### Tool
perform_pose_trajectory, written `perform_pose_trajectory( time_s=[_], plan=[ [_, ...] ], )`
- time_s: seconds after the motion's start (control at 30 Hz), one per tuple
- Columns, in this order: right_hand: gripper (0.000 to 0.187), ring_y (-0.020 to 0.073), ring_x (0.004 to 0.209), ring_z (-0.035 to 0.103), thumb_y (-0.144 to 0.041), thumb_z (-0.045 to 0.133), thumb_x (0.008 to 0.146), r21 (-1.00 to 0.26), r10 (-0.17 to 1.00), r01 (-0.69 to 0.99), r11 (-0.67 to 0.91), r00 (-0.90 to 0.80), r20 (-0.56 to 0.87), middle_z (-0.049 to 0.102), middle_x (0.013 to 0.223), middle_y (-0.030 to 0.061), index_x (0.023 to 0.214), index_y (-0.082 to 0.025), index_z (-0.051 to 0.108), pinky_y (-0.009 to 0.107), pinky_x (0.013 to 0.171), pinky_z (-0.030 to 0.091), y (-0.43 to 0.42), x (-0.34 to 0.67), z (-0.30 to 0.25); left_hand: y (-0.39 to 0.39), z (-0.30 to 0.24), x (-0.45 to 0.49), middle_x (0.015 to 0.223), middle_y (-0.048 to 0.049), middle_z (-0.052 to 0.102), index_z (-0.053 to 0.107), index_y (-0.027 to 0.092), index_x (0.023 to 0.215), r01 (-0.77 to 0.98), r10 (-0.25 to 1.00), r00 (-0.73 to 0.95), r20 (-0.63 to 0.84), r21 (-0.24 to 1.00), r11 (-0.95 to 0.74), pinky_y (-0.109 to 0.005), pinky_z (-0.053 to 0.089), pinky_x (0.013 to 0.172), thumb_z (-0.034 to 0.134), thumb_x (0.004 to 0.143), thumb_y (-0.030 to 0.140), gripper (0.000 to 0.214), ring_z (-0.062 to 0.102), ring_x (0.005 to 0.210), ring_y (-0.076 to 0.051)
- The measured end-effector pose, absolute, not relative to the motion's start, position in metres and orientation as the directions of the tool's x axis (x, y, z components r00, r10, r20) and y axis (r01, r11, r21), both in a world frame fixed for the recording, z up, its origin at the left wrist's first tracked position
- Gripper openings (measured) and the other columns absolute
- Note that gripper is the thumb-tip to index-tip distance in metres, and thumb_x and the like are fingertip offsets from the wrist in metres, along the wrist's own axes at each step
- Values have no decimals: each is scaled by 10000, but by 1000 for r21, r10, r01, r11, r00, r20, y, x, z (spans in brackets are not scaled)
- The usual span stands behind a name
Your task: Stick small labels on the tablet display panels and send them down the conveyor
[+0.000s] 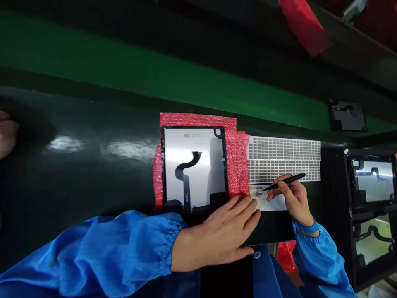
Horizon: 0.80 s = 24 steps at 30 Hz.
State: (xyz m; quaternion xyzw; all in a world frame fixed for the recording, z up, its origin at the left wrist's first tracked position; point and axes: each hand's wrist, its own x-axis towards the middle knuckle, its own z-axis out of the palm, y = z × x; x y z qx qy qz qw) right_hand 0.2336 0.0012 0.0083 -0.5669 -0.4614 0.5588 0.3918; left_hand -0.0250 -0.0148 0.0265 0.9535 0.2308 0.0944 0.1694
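Observation:
My right hand [293, 198] is closed around black tweezers [289, 180], their tip pointing left at the few small dark stickers left on a pale sheet [276, 203]. My left hand [225, 231] lies outstretched across the front, its fingertips resting on the left end of that sheet. To the left of the sheet, a tablet-sized display panel [201, 182] lies silvery side up, with a curved black flex cable [185, 182] on it. Red bubble wrap [198, 119] is spread under the panel.
Two sheets full of small grey stickers [283, 160] lie behind the pale one. More panels stand in a black rack [374, 211] at right; another panel [347, 116] lies at the back right. Red wrap [305, 27] hangs above. Another person's hand [6, 134] shows at far left.

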Motion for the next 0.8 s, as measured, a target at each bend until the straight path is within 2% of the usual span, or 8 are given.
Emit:
perform_pose_trajectory(
  time_s=[0.07, 0.13, 0.2, 0.27, 0.33, 0.47, 0.67, 0.8],
  plan=[
    [233, 234, 583, 786, -448, 677, 1045, -969, 969, 78, -233, -63, -238, 798, 725, 38, 1004, -218, 673, 378, 579, 683, 18, 212, 20, -10, 40, -41, 1150, -141, 746, 725, 115, 1212, 440, 503, 860, 84, 374, -816, -431, 472, 1030, 574, 1006, 616, 562, 669, 1121, -312],
    [215, 242, 595, 794, -443, 671, 1049, -980, 976, 53, -191, -93, -196, 808, 743, 38, 1008, -232, 669, 393, 584, 693, 37, 183, 31, -5, 49, -59, 1019, -141, 740, 734, 109, 1137, 548, 587, 809, 15, 341, -764, -445, 499, 941, 595, 995, 604, 534, 684, 995, -316],
    [196, 241, 627, 808, -437, 671, 1050, -987, 976, 32, -156, -146, -159, 814, 765, 33, 1028, -243, 669, 394, 609, 704, 55, 146, 38, 2, 49, -78, 1009, -192, 749, 702, 49, 1272, 668, 680, 731, -56, 263, -697, -499, 493, 962, 658, 945, 626, 665, 703, 972, -359],
    [207, 237, 686, 823, -452, 672, 1048, -989, 967, 46, -140, -210, -147, 813, 790, 34, 1057, -246, 673, 394, 663, 717, 69, 108, 39, 11, 44, -95, 1004, -234, 764, 582, -20, 1466, 744, 737, 666, -117, 183, -643, -559, 464, 1021, 694, 919, 637, 862, 733, 933, -383],
    [241, 229, 749, 833, -482, 660, 1049, -986, 948, 80, -148, -274, -164, 812, 819, 36, 1097, -246, 674, 387, 724, 724, 81, 72, 34, 20, 36, -109, 1055, -264, 777, 528, -30, 1523, 781, 767, 624, -149, 159, -604, -581, 438, 1065, 703, 916, 644, 924, 759, 928, -388],
    [307, 212, 807, 836, -529, 633, 1052, -974, 921, 148, -171, -326, -212, 810, 850, 32, 1133, -234, 658, 352, 763, 714, 97, 26, 10, 30, 26, -119, 1132, -283, 784, 635, 12, 1414, 777, 761, 627, -167, 199, -597, -609, 398, 1128, 742, 873, 668, 858, 755, 1079, -433],
    [301, 202, 783, 833, -520, 634, 1055, -948, 901, 206, -244, -314, -300, 816, 878, 41, 1119, -229, 671, 319, 724, 705, 104, 16, -7, 29, 23, -115, 950, -210, 820, 680, 45, 1347, 793, 759, 608, -232, 226, -566, -648, 337, 1194, 772, 823, 700, 845, 791, 807, -380],
    [278, 203, 785, 831, -501, 646, 1053, -946, 904, 221, -235, -307, -296, 816, 903, 48, 1113, -233, 688, 334, 728, 715, 103, 17, -3, 31, 26, -114, 975, -239, 812, 719, 44, 1258, 789, 771, 611, -180, 207, -578, -653, 414, 1116, 766, 865, 580, 666, 781, 919, -421]
  ],
)
